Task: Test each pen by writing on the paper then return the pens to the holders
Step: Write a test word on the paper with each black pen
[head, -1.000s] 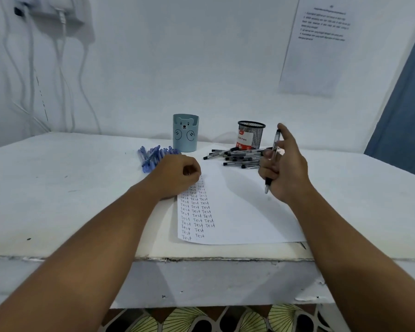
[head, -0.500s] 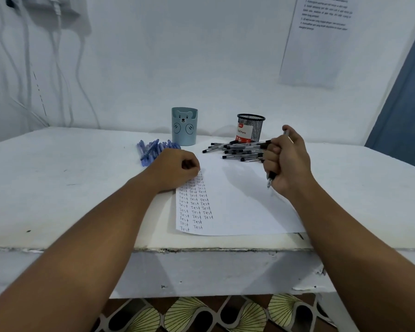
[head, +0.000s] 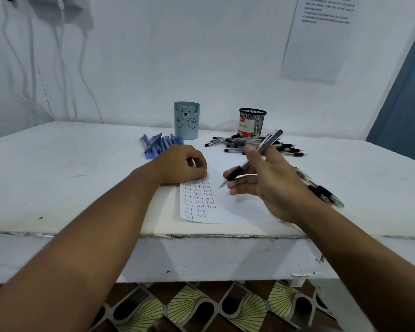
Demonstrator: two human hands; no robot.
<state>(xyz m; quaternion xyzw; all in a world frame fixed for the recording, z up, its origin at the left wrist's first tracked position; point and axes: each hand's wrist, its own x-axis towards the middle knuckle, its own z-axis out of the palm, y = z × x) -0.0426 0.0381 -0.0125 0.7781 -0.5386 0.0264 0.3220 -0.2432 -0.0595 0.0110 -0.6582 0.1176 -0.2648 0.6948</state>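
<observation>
On the white table [head: 58, 178], a paper [head: 225, 212] with columns of "Test" down its left side. Left hand [head: 181, 165] curled into a loose fist, holding nothing, resting on the paper's upper left corner. Right hand [head: 268, 183] above the paper, gripping a black pen [head: 264, 146] slanted, tip down-left just above the sheet near the writing. Behind, a blue bear holder [head: 187, 121] with blue pens [head: 157, 144] lying beside it on the left; a mesh holder [head: 252, 122] with black pens [head: 247, 143] heaped in front. More pens [head: 321, 190] lying right of the hand.
</observation>
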